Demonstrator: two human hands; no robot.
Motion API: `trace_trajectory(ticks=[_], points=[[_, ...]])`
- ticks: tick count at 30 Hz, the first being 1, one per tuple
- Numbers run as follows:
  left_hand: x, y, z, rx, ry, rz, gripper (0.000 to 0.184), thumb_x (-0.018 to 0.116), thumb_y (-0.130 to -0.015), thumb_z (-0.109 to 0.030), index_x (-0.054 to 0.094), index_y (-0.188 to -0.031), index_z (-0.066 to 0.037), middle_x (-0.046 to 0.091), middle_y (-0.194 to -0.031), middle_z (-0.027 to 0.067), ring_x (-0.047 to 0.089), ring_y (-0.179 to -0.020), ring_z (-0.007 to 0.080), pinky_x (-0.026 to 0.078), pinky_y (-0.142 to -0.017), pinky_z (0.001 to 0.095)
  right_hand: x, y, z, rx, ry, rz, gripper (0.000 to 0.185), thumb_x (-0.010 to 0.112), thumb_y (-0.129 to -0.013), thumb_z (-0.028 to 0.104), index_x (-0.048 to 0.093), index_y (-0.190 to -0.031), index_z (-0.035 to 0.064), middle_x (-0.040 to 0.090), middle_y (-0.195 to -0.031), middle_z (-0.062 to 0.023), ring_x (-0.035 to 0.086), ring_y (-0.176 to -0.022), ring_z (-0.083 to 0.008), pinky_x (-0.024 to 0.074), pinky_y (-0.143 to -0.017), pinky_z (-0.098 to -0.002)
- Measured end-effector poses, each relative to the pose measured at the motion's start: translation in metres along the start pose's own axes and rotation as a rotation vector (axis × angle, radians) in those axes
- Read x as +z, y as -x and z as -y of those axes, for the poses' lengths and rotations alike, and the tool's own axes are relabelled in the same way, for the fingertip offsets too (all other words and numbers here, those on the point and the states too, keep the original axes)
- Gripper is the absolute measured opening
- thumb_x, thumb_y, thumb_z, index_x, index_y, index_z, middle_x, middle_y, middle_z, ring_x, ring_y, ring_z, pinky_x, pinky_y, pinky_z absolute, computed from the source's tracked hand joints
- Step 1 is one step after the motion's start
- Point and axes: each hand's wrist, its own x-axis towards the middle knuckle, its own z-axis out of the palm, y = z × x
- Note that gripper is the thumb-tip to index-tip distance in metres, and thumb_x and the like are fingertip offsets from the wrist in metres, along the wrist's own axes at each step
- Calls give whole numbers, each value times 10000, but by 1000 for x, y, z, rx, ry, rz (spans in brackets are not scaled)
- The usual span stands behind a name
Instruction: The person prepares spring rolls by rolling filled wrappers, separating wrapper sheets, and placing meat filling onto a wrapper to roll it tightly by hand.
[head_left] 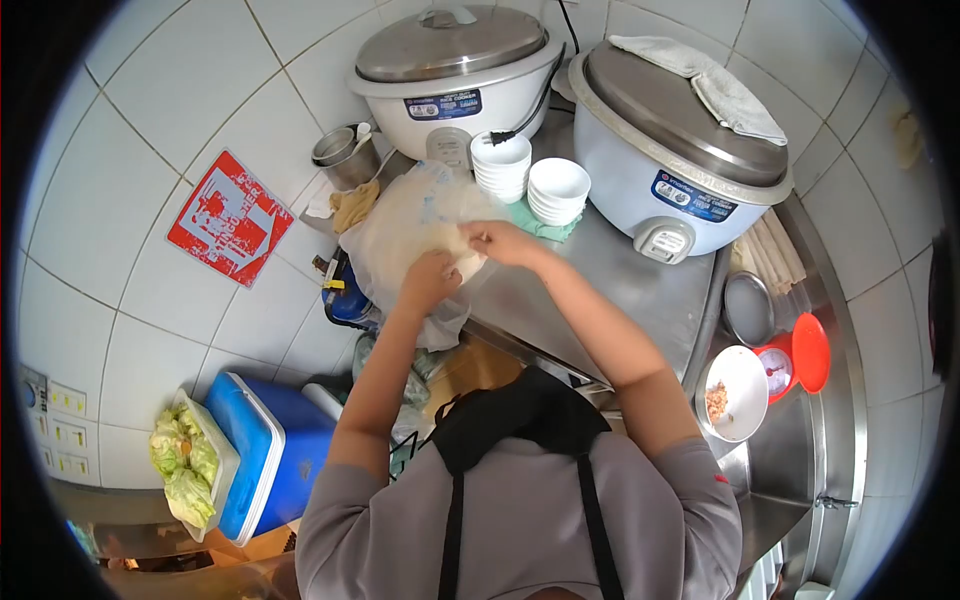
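A large translucent plastic bag (pixel 415 205) with faint blue print and pale contents lies on the left end of the metal counter, partly hanging over its front edge. My left hand (pixel 432 280) is closed on the near side of the bag, its fingers curled. To its right, my right hand (pixel 495 242) pinches the bag's right side between thumb and fingers. The two hands are a short way apart. Just behind the bag stand stacked white bowls (pixel 501 165), with a second stack (pixel 558 188) beside them on a green cloth (pixel 540 222).
Two big rice cookers (pixel 455 75) (pixel 670 150) stand at the back. Metal containers (pixel 350 155) are behind the bag. At right are a white bowl with food (pixel 735 400) and a red lid (pixel 811 353). A blue cooler (pixel 290 450) and lettuce (pixel 185 465) sit lower left.
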Motion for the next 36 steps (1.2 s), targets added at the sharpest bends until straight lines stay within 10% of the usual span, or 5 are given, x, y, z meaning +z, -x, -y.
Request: trace_trajectory(ticks=[10,13,21,29,36], points=[[-62,-28,0,-155,206,-385,181,546,-840,-160,611,-800,3,605,-693,173,595,-612,287,453,-584,346,-24,-18,-2,-167,154,-167,564,595,-741,22,469,-1289,79,486,-1223,-129,483,-1135,-298,393,-963,-349],[-111,-39,-28,-37,258,53,179,552,-843,-154,598,-813,16,604,-679,132,560,-570,200,440,-563,306,-21,-2,11,-264,158,-295,599,667,-720,82,467,-1284,60,478,-1187,-135,467,-1140,-302,393,-950,-343],[-189,-92,-111,117,419,90,142,541,-868,-132,606,-886,-7,623,-747,47,544,-610,113,433,-560,239,-65,96,69,-9,-533,-361,352,713,-775,163,616,-1073,5,653,-961,-53,594,-884,-127,461,-799,-264],[-56,-130,-173,491,278,-203,167,534,-885,-101,623,-1000,-21,598,-868,89,594,-757,189,457,-702,274,-76,232,-17,318,-627,-887,345,708,-773,105,597,-1064,-43,652,-942,-70,588,-822,-108,457,-738,-246],[91,-53,-150,518,403,386,161,575,-805,-73,614,-958,-37,591,-1022,105,558,-956,301,445,-830,367,-64,317,-75,468,826,-1273,199,604,-713,48,626,-906,2,586,-819,-138,564,-890,-347,463,-786,-406]])
